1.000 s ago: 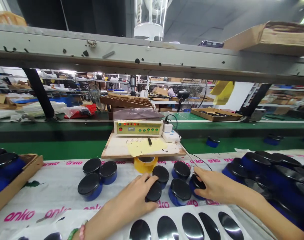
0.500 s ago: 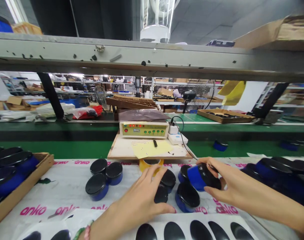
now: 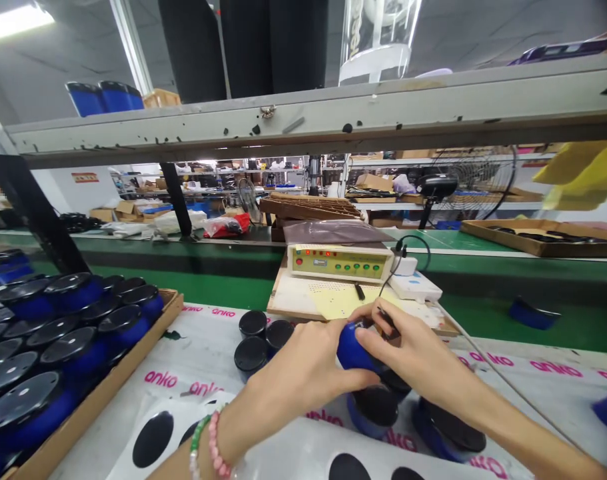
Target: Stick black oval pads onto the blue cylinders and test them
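Both of my hands are on one blue round housing [image 3: 352,348] above the bench. My left hand [image 3: 308,363] curves around its left side, the thumb stretched beneath it and the fingers partly hidden behind. From the right, my right hand [image 3: 408,340] grips the housing with the thumb across its front; a small dark piece shows by the fingers, too unclear to name. Under my hands stand blue housings with black tops, such as one housing [image 3: 376,407] and another housing [image 3: 450,427]. Several more, including a housing [image 3: 252,353], cluster to the left of my left hand.
A cardboard tray [image 3: 170,313] full of blue housings stands at the left. White sheets with black discs [image 3: 153,439] lie at the front. Behind are a control box [image 3: 340,263] with lit indicators and a green conveyor [image 3: 478,320] carrying a housing [image 3: 533,313]. A shelf beam [image 3: 323,127] crosses overhead.
My view has turned left. The right hand has brought the housing toward my left hand, which was apart from it with spread fingers and now holds it too.
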The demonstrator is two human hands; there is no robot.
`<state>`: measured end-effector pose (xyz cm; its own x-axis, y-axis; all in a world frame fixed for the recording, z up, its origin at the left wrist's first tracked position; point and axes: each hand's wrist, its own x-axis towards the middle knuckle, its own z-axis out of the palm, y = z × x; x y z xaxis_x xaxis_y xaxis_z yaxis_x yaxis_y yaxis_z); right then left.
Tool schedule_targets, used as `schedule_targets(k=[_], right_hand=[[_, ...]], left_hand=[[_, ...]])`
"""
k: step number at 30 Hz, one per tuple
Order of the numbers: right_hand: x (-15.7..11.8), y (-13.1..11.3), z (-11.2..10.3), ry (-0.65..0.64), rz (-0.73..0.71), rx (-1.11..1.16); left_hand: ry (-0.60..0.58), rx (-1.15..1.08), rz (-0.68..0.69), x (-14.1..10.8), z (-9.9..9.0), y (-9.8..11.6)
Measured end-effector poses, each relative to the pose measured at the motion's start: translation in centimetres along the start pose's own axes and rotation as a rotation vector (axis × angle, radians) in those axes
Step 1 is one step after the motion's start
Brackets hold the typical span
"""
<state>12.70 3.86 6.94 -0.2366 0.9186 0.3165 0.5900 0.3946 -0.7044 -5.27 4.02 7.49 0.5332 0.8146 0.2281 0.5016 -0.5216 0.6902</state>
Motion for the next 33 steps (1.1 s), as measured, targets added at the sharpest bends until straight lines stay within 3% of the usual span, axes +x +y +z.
schedule_targets(k=[4,7,10,14,18,21,24,27,29,31,33], right_hand=[[1.7,0.8,1.3,0.018,-0.003,0.104],[2.5,1.0,2.0,-0.011,-0.002,0.065],[2.6,0.3,3.7,-0.113,-0.005,-0.025],[2.4,-0.6,7.6,-0.209,-0.01,-0.118],[2.5,-0.3,9.7,-0.333,-0.013,-0.1],[2.5,0.2,9.7,-0.448,-0.009,-0.085],[2.4,0.0,9.6,-0.476,-0.01,-0.074],[2.3,-0.8,8.6,-0.519,0.005,-0.048],[2.4,-0.9,6.3,-0.54,0.036,-0.026],[2.3,-0.3,2.4,-0.467,0.076,-0.027],[1.7,0.9,-2.6,-0.263,0.105,-0.073]], left_hand=[[0.036,0.079,-0.064,0.2,0.0,-0.6],[-0.069,0.118,-0.038,0.7,-1.9,-1.8],[-0.138,0.2,-0.119,1.2,-5.4,-5.1],[-0.12,0.323,-0.392,1.5,-8.8,-10.9],[-0.283,0.282,-0.559,1.6,-8.7,-13.8],[-0.347,0.244,-0.578,1.7,-8.2,-14.1],[-0.391,0.255,-0.561,1.7,-8.1,-13.9],[-0.407,0.312,-0.537,1.7,-8.5,-13.8],[-0.391,0.379,-0.536,1.6,-9.0,-13.6],[-0.328,0.481,-0.552,1.3,-9.4,-12.9],[-0.223,0.59,-0.554,0.9,-9.2,-11.4]])
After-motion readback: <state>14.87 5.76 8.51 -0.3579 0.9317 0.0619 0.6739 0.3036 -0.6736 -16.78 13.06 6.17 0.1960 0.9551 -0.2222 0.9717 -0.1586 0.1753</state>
